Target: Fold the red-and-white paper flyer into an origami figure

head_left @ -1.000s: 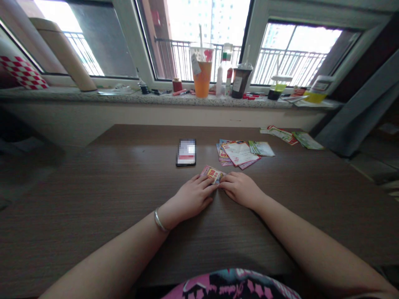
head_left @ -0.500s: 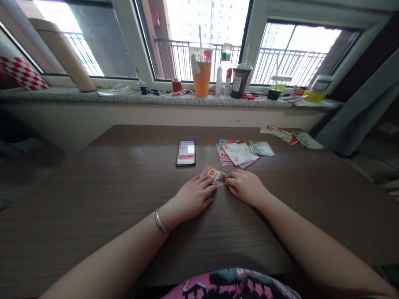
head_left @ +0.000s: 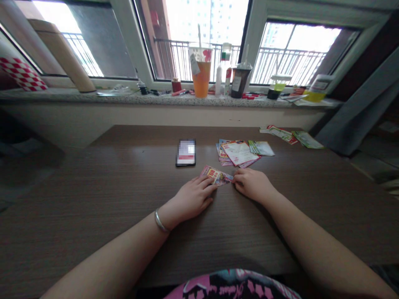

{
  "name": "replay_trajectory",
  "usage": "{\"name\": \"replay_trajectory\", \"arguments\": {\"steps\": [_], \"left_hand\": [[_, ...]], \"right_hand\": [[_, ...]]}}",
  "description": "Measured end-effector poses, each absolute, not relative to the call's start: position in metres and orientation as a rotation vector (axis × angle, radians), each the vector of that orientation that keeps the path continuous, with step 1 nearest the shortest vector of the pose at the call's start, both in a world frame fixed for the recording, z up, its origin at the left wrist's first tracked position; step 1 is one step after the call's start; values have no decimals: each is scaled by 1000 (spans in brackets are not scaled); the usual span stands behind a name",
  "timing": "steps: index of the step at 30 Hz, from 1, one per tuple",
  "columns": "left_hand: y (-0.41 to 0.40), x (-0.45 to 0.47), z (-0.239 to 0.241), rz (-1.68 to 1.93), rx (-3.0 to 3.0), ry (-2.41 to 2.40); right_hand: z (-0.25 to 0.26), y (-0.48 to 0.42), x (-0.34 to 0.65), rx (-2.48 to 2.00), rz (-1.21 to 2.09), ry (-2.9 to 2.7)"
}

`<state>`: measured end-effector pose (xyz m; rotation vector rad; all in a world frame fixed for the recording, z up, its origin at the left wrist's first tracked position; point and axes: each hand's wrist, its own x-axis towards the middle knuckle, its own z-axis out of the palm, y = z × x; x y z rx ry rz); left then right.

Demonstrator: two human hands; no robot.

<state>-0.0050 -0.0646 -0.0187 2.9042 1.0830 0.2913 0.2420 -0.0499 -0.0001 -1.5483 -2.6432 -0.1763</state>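
The right hand (head_left: 253, 184) has been shifted rightward — more of one pink-and-yellow paper leaflet (head_left: 220, 176), at the brown wood-grain tabletop's (head_left: 131, 178) middle, is exposed. It is pressed by the left hand (head_left: 195, 197), fingers slightly apart; right fingertips are gathered at its end — clamping indeterminable. One black-edged rectangular phone (head_left: 186, 153) is placed nearer the far edge.

Head-worn view, facing forward and down, hands (head_left: 195, 196) near, windows (head_left: 199, 25) beyond

The bare left hand (head_left: 192, 198) lies palm down near frame centre, fingers (head_left: 210, 182) slightly apart; the bare right hand (head_left: 255, 185), right of centre, has curled fingers; forearms (head_left: 124, 248) slant from the lower corners.
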Motion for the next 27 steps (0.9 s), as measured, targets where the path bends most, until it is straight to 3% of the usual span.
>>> {"name": "replay_trajectory", "arguments": {"steps": [27], "left_hand": [[-62, -8, -23, 262, 2875, 1080]], "right_hand": [[5, -43, 263, -1822, -184, -2542]]}}
